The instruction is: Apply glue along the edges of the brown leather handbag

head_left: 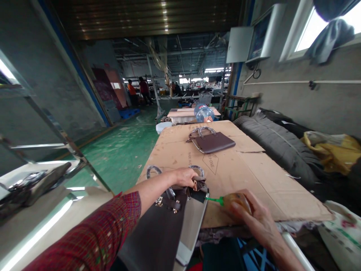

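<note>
A dark brown handbag (158, 233) lies at the table's near edge, its plastic-wrapped handles (153, 170) pointing away from me. My left hand (186, 177) is closed on the bag's upper part, near a gold-coloured metal fitting. In my right hand (254, 210) is an amber squeeze bottle (235, 203) with a green nozzle. The nozzle tip comes close to the bag's light-coloured edge; whether it touches cannot be made out. Farther up the table lies a second brown handbag (216, 142), its handles also wrapped in plastic.
Cardboard (169, 150) covers the table. Large clear water bottles (204, 113) lie beyond it. Rolls of dark material (270, 139) and a yellow sack (332, 150) line the right wall. At left stands a metal-framed rack (70, 150). Two people (143, 90) stand far back.
</note>
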Available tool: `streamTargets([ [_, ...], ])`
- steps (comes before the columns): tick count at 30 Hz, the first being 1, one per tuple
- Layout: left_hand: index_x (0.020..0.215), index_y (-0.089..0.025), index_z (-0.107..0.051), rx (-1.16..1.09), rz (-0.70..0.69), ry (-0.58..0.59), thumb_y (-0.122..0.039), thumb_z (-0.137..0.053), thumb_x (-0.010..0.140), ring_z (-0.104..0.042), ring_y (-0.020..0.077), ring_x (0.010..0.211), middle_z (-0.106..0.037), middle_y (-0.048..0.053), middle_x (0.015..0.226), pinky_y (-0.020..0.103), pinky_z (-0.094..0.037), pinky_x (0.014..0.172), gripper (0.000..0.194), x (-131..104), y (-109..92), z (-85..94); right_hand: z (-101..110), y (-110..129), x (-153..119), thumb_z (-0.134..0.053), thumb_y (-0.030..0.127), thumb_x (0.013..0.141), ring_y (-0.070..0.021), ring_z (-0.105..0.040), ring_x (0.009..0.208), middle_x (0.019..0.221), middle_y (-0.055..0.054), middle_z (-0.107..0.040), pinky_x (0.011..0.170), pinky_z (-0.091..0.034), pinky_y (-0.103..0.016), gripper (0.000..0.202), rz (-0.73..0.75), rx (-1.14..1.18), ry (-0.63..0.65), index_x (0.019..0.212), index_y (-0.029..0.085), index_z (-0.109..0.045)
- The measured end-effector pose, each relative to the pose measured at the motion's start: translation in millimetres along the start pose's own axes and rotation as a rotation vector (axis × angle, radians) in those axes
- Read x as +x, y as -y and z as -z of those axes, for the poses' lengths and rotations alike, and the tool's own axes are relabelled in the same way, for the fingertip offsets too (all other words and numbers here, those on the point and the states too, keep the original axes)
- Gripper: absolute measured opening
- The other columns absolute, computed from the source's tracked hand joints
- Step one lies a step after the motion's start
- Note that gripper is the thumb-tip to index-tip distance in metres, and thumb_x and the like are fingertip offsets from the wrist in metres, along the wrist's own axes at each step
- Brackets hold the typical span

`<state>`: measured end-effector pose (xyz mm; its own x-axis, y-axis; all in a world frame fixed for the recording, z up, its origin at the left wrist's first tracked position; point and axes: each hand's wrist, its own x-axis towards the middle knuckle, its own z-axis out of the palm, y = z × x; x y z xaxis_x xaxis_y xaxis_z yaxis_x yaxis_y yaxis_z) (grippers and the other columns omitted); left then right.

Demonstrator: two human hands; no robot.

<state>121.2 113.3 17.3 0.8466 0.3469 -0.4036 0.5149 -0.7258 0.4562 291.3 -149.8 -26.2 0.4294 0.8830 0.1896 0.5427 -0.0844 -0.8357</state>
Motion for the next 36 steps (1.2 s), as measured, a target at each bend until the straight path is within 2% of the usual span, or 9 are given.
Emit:
streamTargets([
  [2,0.091,-0.021,-0.082,0.003,0.003,0.000,-0.022,-0.081,0.074,-0.063,0.0141,0.070,-0.070,-0.005,0.071,0.021,-0.036,0.056,0.017,0.2,-0.2,-0.4,1.0,-0.9,0.1,-0.060,0.066,0.092,-0.0261,-0.065,0.078,0.086,-0.002,-0.069,0.071,-0.047,-0.040,0.042,0.035,-0.002,0.027,0.097,0.024,-0.068],
  [6,0.088,-0.021,-0.081,0.017,0.007,-0.007,-0.022,-0.080,0.074,-0.060,0.0135,0.068,-0.065,-0.006,0.066,0.021,-0.034,0.054,0.014,-0.2,-1.0,-1.3,0.8,-7.3,4.0,-0.060,0.063,0.095,-0.0269,-0.066,0.081,0.090,-0.002,-0.070,0.074,-0.047,-0.041,0.040,0.047,-0.016,-0.035,0.102,0.024,-0.068],
  [9,0.087,-0.022,-0.081,0.029,0.009,-0.012,-0.021,-0.079,0.073,-0.059,0.0129,0.066,-0.062,-0.007,0.062,0.021,-0.033,0.053,0.014,-0.3,-1.4,-1.7,0.8,-10.2,5.6,-0.061,0.062,0.094,-0.0266,-0.066,0.080,0.089,-0.002,-0.071,0.073,-0.048,-0.040,0.039,0.056,-0.014,-0.004,0.101,0.024,-0.068],
  [15,0.088,-0.021,-0.081,0.035,-0.007,-0.011,-0.022,-0.081,0.074,-0.062,0.0139,0.069,-0.068,-0.006,0.068,0.021,-0.035,0.054,0.014,1.6,0.0,-3.1,3.4,-7.3,3.7,-0.060,0.059,0.096,-0.0255,-0.065,0.079,0.089,-0.002,-0.071,0.072,-0.047,-0.039,0.037,0.078,-0.026,-0.041,0.102,0.024,-0.069],
  [21,0.088,-0.022,-0.081,0.033,-0.014,-0.017,-0.024,-0.082,0.075,-0.063,0.0137,0.071,-0.069,-0.006,0.070,0.021,-0.035,0.054,0.014,3.6,1.6,-4.1,4.7,-4.5,1.4,-0.062,0.056,0.096,-0.0258,-0.067,0.086,0.096,-0.002,-0.072,0.074,-0.048,-0.038,0.033,0.117,-0.023,-0.007,0.105,0.024,-0.069],
  [25,0.088,-0.022,-0.081,0.033,-0.024,-0.016,-0.026,-0.083,0.074,-0.062,0.0142,0.071,-0.069,-0.005,0.071,0.021,-0.035,0.054,0.015,4.1,2.3,-4.9,3.9,-5.8,0.5,-0.063,0.054,0.097,-0.0243,-0.067,0.080,0.092,-0.002,-0.071,0.069,-0.047,-0.036,0.031,0.123,-0.024,0.003,0.104,0.024,-0.069],
  [30,0.091,-0.021,-0.081,0.036,-0.043,-0.006,-0.028,-0.081,0.076,-0.061,0.0144,0.069,-0.067,-0.005,0.068,0.022,-0.035,0.055,0.016,4.6,3.8,-5.9,3.6,-7.6,0.0,-0.063,0.052,0.098,-0.0263,-0.067,0.091,0.100,-0.004,-0.071,0.078,-0.048,-0.039,0.030,0.163,-0.032,-0.030,0.106,0.024,-0.068],
  [34,0.093,-0.021,-0.081,0.038,-0.045,-0.003,-0.026,-0.082,0.075,-0.061,0.0141,0.070,-0.067,-0.005,0.069,0.022,-0.035,0.056,0.018,3.2,2.5,-5.3,4.2,-7.6,-0.7,-0.063,0.052,0.099,-0.0247,-0.068,0.085,0.096,-0.002,-0.072,0.073,-0.049,-0.037,0.028,0.163,-0.023,0.029,0.106,0.025,-0.069],
  [36,0.093,-0.020,-0.081,0.040,-0.040,-0.005,-0.026,-0.080,0.077,-0.062,0.0144,0.072,-0.069,-0.005,0.072,0.022,-0.035,0.056,0.017,2.1,1.1,-4.9,4.1,-6.7,-1.1,-0.063,0.052,0.099,-0.0248,-0.068,0.084,0.096,-0.002,-0.072,0.073,-0.049,-0.037,0.029,0.166,-0.023,0.007,0.106,0.025,-0.069],
])
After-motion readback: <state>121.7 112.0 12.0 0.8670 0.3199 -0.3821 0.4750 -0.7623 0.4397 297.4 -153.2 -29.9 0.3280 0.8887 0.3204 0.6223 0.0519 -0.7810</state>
